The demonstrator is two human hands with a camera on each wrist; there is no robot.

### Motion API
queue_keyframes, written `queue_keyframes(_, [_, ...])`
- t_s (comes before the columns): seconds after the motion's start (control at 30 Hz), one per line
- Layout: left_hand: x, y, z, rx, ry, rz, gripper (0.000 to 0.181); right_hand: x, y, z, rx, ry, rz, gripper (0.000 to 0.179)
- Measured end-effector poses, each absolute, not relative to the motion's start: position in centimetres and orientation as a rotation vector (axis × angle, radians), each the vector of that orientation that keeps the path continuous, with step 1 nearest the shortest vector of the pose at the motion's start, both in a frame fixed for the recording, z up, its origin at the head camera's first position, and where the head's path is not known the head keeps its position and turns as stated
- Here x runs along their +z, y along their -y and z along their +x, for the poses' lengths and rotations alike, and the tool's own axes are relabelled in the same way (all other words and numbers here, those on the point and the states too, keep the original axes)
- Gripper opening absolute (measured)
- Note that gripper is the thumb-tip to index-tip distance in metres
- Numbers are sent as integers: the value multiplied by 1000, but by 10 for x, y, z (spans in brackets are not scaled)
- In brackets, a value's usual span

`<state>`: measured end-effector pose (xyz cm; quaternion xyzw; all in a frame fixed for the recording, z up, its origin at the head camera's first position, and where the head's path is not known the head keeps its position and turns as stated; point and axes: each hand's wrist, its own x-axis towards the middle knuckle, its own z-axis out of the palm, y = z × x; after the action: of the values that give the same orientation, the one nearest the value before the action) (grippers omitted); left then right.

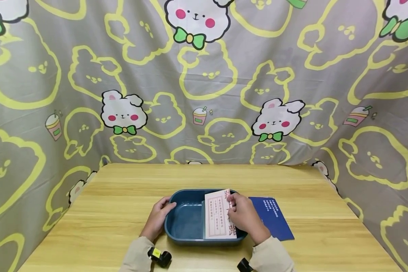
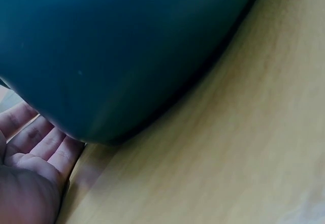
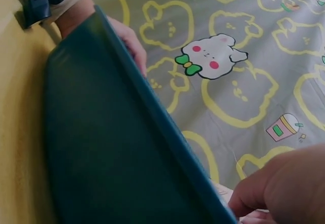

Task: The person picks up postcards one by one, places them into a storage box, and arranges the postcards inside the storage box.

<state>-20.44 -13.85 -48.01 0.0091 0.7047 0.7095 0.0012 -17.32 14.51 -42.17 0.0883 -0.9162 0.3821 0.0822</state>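
A dark teal oblong basin (image 1: 185, 223) sits on the wooden table in front of the person. The left hand (image 1: 159, 216) holds its left end, thumb over the rim; the left wrist view has the fingers (image 2: 48, 142) against the basin's outer wall. A pale pink book (image 1: 217, 215) with red frames and large Chinese characters lies in the right half of the basin, its top edge reaching the far rim. With thumb and fingers the right hand (image 1: 243, 211) pinches the book's right side, covering part of the title. That hand shows at the lower right of the right wrist view.
Right of the basin, partly behind the right hand, a dark blue book (image 1: 273, 219) with white lettering lies flat on the table (image 1: 129, 185). A grey curtain (image 1: 204, 147) with yellow bear outlines and white rabbits hangs behind and on both sides.
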Motion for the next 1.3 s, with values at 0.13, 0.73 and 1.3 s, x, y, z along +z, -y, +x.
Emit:
queue_keyframes(0.13, [-480,139,-203,2233,-2193,24,38,-424,-141,-170,994,2754,304,24])
queue_keyframes(0.73, [-478,139,-203,2237,-2184,32,38,-428,-131,-164,700,2685,326,17])
queue_keyframes(1.3, [-478,139,-201,2229,-2198,12,39,-414,-133,-158,860,2911,347,21])
